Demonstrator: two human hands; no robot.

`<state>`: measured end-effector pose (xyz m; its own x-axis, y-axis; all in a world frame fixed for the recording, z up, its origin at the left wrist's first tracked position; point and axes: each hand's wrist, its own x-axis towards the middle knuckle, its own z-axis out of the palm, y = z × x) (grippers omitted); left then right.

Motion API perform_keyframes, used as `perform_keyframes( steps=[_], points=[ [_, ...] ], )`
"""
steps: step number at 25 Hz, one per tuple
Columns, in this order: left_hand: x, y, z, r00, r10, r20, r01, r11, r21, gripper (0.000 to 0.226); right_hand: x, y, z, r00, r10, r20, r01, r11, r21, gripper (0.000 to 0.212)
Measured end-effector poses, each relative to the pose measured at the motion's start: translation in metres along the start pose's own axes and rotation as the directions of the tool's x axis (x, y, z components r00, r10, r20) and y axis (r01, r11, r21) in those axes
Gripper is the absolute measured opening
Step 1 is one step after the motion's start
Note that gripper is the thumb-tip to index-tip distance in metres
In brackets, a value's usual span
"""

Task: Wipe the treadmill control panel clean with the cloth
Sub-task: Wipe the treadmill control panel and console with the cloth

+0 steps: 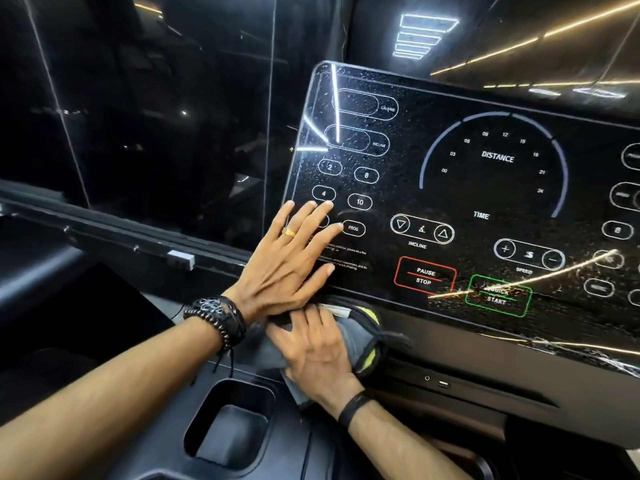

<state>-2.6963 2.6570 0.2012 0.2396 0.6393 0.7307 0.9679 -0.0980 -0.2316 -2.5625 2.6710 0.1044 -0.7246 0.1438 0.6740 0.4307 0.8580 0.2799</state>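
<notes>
The glossy black treadmill control panel fills the right half of the head view, speckled with small droplets and printed with buttons and a distance dial. My left hand lies flat with straight, spread fingers on the panel's lower left corner, over the number buttons. Just below the panel's bottom edge, my right hand presses flat on a grey cloth with a yellow-green trim, bunched against the console ledge. The cloth's left part is hidden under both hands.
A deep black cup holder sits in the console below my hands. Small ports sit on the ledge under the panel. Dark reflective glass stands behind and to the left.
</notes>
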Motion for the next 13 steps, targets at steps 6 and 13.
perform_keyframes(
  steps=[6,13],
  points=[
    [-0.004,0.005,-0.011,0.984,-0.172,-0.053,0.163,0.975,-0.149,0.055,0.025,-0.004,-0.008,0.992,-0.092,0.087,0.086,0.994,0.07,0.046],
    [-0.016,-0.013,-0.019,0.965,-0.261,-0.04,0.249,0.951,-0.184,0.059,0.049,0.14,-0.09,0.919,0.322,-0.227,-0.347,0.935,-0.078,0.053]
  ],
)
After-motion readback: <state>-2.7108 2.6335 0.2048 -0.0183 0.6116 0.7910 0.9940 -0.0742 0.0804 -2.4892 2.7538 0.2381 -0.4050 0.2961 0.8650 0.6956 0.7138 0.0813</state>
